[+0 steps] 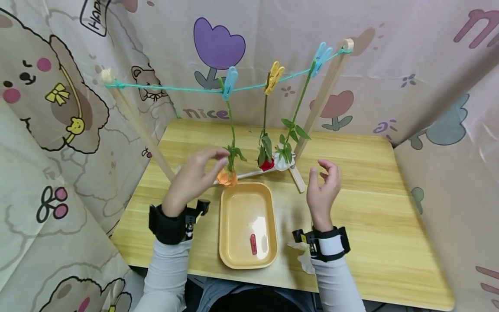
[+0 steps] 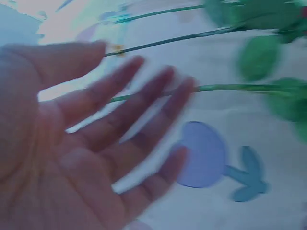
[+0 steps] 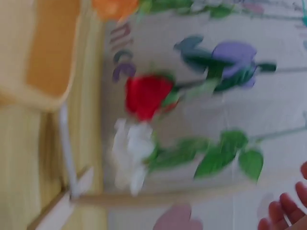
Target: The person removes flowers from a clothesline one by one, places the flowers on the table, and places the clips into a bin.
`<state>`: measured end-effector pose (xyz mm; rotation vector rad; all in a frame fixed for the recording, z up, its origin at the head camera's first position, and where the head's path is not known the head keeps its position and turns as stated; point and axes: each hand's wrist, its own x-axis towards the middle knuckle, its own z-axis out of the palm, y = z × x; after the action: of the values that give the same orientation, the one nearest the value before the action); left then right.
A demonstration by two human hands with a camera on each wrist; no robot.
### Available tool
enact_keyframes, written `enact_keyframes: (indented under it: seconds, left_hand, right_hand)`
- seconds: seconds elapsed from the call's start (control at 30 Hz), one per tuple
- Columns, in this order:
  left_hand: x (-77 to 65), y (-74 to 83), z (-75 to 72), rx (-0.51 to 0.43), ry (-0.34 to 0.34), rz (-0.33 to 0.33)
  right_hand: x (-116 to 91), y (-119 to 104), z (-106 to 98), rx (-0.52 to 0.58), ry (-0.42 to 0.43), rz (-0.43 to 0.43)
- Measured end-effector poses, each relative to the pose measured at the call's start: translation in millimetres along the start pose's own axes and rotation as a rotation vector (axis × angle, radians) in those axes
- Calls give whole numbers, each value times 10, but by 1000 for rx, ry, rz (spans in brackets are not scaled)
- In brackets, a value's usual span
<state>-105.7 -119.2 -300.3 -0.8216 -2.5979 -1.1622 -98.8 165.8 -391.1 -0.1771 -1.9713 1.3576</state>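
Observation:
My left hand [image 1: 195, 175], fingers spread and slightly bent, is beside the hanging orange flower [image 1: 228, 177]; the left wrist view shows its palm [image 2: 72, 177] bare. Right of the tray, my right hand [image 1: 324, 190] is raised with loosely bent fingers, holding nothing. The orange flower hangs head down from a blue clothespin [image 1: 230, 82]. Beside it a red rose [image 1: 267, 164] hangs from a yellow clothespin [image 1: 274, 78], and a white flower [image 1: 283, 160] from another blue clothespin [image 1: 322, 58]. All are clipped to a teal string [image 1: 171, 89].
The string runs between two wooden posts [image 1: 325, 95]. In front is a yellow tray [image 1: 224, 225] with a red clothespin [image 1: 254, 244] in it. White scraps [image 1: 306, 260] lie by my right wrist on the wooden table [image 1: 374, 242]. Printed cloth [image 1: 280, 26] surrounds the table.

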Motion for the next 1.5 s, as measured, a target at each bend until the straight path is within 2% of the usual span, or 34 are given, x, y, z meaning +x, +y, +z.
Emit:
enact_keyframes:
  seconds: [0.07,0.13,0.27,0.37,0.43,0.53,0.63,0.73,0.87,0.93,1.0,1.13,1.3,1.5]
  left_hand:
    - [92,78,-118,17,140,111]
    - [192,161,-224,44,281,213]
    - [436,311,-358,55,546,334]
    - [671,394,-419,37,670,367]
    - [818,442,-464,37,691,386]
    - [999,498,-538,50,661,424]
    - [1119,543,-615,117,581,390]
    - [1184,590,-689,187,473,261]
    - [1216,626,-725,235,269,56]
    - [1223,626,-714,248,172,-9]
    - [1232,608,-688,237,109,-20]
    - [1263,568,-633,216,74,12]
    - [1260,522,-583,227,64,46]
    - [1227,472,-555,236,95,59]
  right_hand:
    - [-8,-108,119,75,-1,-19]
    - [-28,-221,250,137,-48,-42]
    - [-106,-523,491,203,-213,-133]
    - [-159,-746,645,220,-310,-245]
    - [-176,-844,740,224,-331,-322]
    - [-165,-944,863,252,-357,-366]
    - [-118,-978,966,294,-437,-291]
    - [-63,-961,1056,305,-554,-132]
    - [-27,-878,1145,332,-691,50]
    - [-22,-834,1179,376,-735,98]
    - [-24,-801,1206,427,-774,128]
    - [-27,-788,1240,466,-826,154]
    - [-70,-791,1233,428,-843,138]
    - [-107,-671,1275,449,-849,96]
